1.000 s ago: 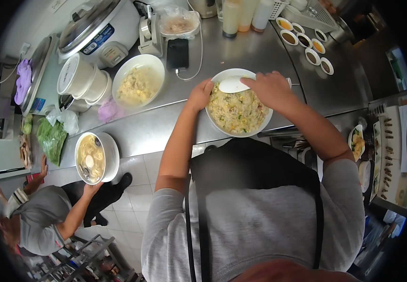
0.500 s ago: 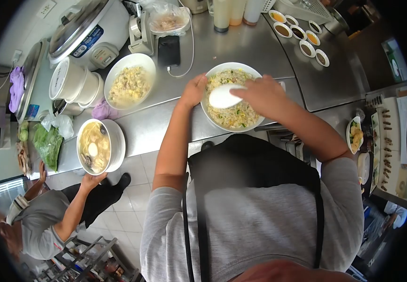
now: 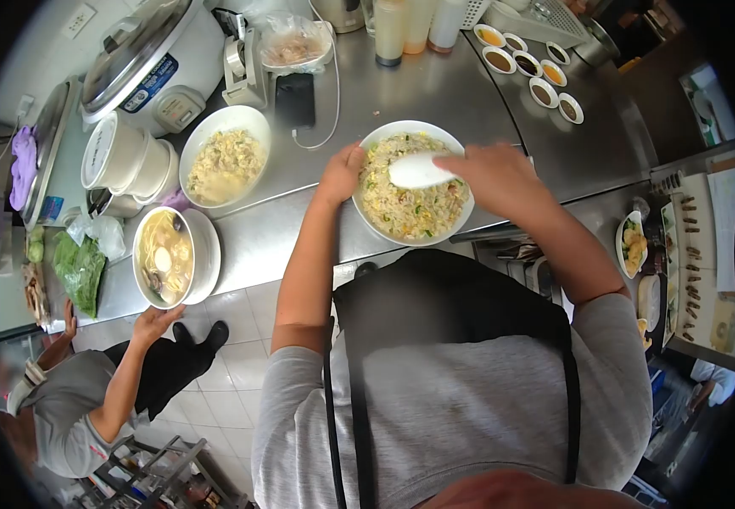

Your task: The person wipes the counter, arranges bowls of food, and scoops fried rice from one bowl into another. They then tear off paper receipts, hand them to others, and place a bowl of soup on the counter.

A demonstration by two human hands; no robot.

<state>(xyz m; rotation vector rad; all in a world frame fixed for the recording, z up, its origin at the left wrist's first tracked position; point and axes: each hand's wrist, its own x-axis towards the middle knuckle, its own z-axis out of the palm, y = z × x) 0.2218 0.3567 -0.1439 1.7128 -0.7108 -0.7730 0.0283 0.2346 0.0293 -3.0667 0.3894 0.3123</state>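
A white bowl (image 3: 415,241) of fried rice (image 3: 410,208), with egg and green bits, sits at the near edge of the steel counter in front of me. My left hand (image 3: 343,174) grips its left rim, fingers closed on the edge. In my right hand (image 3: 496,176) is a white rice paddle (image 3: 418,171), its broad head lying over the rice. The fingers wrap the handle and hide most of it. Left of my left hand stands another white bowl (image 3: 256,124) holding pale rice with egg (image 3: 227,161).
At left, a co-worker's hand (image 3: 154,325) supports a bowl of noodle soup (image 3: 164,254). Behind are stacked white tubs (image 3: 113,153), a rice cooker (image 3: 159,76), a phone (image 3: 295,100) with a cable, and squeeze bottles (image 3: 389,34). Small sauce dishes (image 3: 499,60) stand back right.
The paddle has shifted slightly right relative to the bowl and its angle has changed, with my right hand moving along. My left hand keeps its hold on the rim. The whole view has tilted slightly.
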